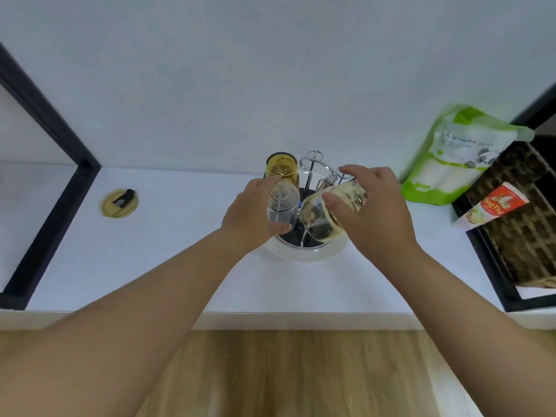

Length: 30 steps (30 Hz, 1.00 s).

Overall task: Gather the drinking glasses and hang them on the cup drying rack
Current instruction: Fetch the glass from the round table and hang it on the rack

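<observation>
A chrome cup drying rack (313, 164) stands in a round white-rimmed base (301, 255) on the white counter. An amber glass (281, 169) hangs upside down on its back left prong. My left hand (251, 212) grips a clear glass (282, 206), held bottom up over the rack's left side. My right hand (370, 212) grips a yellowish clear glass (322, 216), tilted with its mouth toward me over the rack's right side. Whether either held glass sits on a prong is hidden by the hands.
A yellow lid (119, 203) with a black tab lies on the counter to the left. A green and white pouch (460, 158) leans on the wall at right, beside a woven basket (520, 233) holding a red and white box (493, 206). Black frames border both sides.
</observation>
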Each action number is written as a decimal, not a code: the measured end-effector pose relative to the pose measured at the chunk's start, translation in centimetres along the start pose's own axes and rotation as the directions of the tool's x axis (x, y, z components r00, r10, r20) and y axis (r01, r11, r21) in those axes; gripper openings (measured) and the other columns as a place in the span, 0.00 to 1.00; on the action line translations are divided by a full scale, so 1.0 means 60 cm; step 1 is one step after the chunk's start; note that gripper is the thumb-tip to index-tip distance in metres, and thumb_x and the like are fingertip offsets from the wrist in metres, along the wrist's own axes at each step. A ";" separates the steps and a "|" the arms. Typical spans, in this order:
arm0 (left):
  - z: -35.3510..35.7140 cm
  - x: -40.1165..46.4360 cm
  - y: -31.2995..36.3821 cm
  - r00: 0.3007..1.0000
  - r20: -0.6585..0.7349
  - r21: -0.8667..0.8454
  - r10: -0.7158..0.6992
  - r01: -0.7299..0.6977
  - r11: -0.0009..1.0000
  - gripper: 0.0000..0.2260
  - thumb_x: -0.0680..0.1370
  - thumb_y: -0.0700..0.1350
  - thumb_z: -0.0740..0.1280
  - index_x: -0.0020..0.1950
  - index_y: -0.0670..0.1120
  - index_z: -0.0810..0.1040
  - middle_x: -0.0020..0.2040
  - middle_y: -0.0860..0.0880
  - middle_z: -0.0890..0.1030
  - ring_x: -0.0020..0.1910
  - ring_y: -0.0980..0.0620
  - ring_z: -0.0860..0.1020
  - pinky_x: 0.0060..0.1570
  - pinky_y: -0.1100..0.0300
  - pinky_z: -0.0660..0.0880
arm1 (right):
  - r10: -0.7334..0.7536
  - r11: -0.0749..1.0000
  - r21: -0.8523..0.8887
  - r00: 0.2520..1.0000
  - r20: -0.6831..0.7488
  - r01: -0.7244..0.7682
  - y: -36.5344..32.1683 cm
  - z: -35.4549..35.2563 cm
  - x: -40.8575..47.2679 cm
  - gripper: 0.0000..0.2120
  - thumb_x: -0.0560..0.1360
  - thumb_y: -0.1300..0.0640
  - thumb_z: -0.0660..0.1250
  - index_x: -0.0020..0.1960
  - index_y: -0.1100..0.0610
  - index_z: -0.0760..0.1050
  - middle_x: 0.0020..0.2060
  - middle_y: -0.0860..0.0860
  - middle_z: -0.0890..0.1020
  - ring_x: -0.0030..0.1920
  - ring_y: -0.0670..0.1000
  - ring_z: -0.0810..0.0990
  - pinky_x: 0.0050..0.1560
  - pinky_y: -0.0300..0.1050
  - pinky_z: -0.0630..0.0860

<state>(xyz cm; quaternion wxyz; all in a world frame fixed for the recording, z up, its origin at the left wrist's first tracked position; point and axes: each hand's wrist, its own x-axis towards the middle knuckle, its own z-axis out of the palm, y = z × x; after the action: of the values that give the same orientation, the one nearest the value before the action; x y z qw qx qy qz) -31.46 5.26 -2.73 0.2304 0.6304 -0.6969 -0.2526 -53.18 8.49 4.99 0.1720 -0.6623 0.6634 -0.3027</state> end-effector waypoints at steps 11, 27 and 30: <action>0.014 0.002 -0.030 0.997 -0.064 -0.061 0.042 -0.046 0.997 0.41 0.68 0.53 0.81 0.78 0.52 0.66 0.69 0.50 0.75 0.62 0.49 0.77 0.58 0.55 0.74 | -0.178 0.929 -0.308 0.977 0.119 0.207 0.001 0.054 0.009 0.29 0.76 0.41 0.73 0.75 0.44 0.73 0.64 0.51 0.73 0.60 0.56 0.77 0.48 0.46 0.70; 0.014 0.013 -0.044 0.990 -0.105 -0.076 0.089 -0.097 0.992 0.38 0.68 0.53 0.81 0.75 0.51 0.70 0.64 0.50 0.77 0.58 0.50 0.77 0.57 0.54 0.77 | -0.159 0.840 -0.471 0.951 0.264 0.271 0.018 0.121 0.017 0.40 0.75 0.42 0.75 0.81 0.45 0.61 0.61 0.54 0.76 0.59 0.61 0.77 0.47 0.52 0.74; 0.015 0.015 -0.046 0.990 -0.105 -0.062 0.089 -0.096 0.993 0.39 0.68 0.55 0.81 0.75 0.51 0.69 0.64 0.50 0.76 0.59 0.50 0.77 0.57 0.51 0.78 | -0.140 0.844 -0.465 0.947 0.289 0.267 0.025 0.135 0.015 0.39 0.74 0.42 0.75 0.80 0.45 0.62 0.61 0.53 0.76 0.60 0.59 0.77 0.46 0.51 0.74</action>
<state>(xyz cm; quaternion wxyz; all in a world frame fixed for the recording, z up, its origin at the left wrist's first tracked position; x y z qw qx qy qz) -30.04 4.23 -5.21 0.2983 0.6015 -0.7038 -0.2321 -49.30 6.12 -1.94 0.0422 -0.7831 0.6181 -0.0540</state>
